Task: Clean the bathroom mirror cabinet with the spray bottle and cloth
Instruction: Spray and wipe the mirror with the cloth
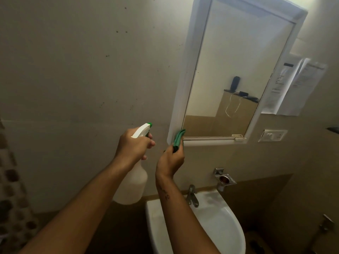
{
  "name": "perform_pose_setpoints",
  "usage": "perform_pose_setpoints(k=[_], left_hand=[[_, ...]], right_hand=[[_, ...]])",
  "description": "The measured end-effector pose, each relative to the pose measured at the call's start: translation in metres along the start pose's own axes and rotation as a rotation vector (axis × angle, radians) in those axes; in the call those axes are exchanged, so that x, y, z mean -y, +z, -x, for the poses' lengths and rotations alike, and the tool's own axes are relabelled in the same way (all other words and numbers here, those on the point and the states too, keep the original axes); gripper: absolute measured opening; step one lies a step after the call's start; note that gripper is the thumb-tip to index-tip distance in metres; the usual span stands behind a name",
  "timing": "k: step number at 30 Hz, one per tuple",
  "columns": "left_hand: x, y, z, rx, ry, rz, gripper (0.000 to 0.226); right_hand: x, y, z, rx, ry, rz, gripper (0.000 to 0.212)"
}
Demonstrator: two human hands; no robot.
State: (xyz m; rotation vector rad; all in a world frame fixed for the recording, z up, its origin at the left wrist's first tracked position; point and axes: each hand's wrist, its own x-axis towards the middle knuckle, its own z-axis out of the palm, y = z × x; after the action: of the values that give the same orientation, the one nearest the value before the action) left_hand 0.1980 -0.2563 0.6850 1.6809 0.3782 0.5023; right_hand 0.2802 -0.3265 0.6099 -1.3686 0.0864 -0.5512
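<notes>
The white-framed mirror cabinet (189, 74) hangs on the wall at upper right, its glass reflecting a tiled wall and a shelf. My left hand (133, 145) grips a white spray bottle (133, 186) by the neck, its green-tipped nozzle pointing right toward the cabinet's lower left corner. My right hand (171, 159) holds a folded green cloth (178, 139) pressed against the bottom left corner of the white frame. Both arms reach up from the lower left.
A white sink (216, 217) with a metal tap (192, 196) sits below the cabinet. A metal holder (224, 178) is fixed on the wall. A switch plate (273, 135) and taped paper sheets (300, 85) are right of the mirror. The left wall is speckled.
</notes>
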Motion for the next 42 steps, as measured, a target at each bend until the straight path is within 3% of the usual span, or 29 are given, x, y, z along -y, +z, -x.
perform_pose_setpoints(k=[4,7,11,18,22,25,27,29,33,38,42], left_hand=[[-0.012,0.001,0.006,-0.019,0.021,0.036,0.014],[-0.032,0.0,0.007,-0.033,0.082,0.049,0.014],[-0.074,0.004,0.003,-0.038,0.203,0.056,0.011],[-0.175,0.009,-0.019,-0.023,0.401,0.099,0.012],[-0.235,0.013,-0.036,-0.045,0.467,0.119,0.015],[-0.274,0.017,-0.045,-0.056,0.485,0.126,0.035],[-0.286,0.02,-0.047,-0.074,0.482,0.075,0.028],[-0.286,0.023,-0.045,-0.114,0.454,0.044,0.017],[-0.258,0.025,-0.047,-0.178,0.401,0.023,0.019],[-0.211,0.03,-0.027,-0.073,0.44,-0.065,0.019],[-0.174,0.04,-0.013,-0.034,0.373,-0.047,0.019]], right_hand=[[0.005,-0.025,0.002,0.094,0.111,-0.043,0.031],[0.023,-0.044,-0.009,0.056,0.172,-0.109,0.018],[0.07,-0.056,-0.038,-0.005,0.09,-0.215,0.011],[0.15,-0.081,-0.074,-0.017,-0.061,-0.369,0.014],[0.157,-0.089,-0.08,-0.036,-0.057,-0.411,0.016],[0.154,-0.091,-0.081,-0.043,-0.043,-0.416,0.017],[0.151,-0.091,-0.082,-0.046,-0.032,-0.413,0.019],[0.149,-0.091,-0.082,-0.044,-0.027,-0.415,0.02],[0.145,-0.095,-0.082,-0.03,-0.013,-0.42,0.019],[0.138,-0.095,-0.081,-0.013,0.002,-0.391,0.02],[0.135,-0.095,-0.075,0.009,0.01,-0.389,0.02]])
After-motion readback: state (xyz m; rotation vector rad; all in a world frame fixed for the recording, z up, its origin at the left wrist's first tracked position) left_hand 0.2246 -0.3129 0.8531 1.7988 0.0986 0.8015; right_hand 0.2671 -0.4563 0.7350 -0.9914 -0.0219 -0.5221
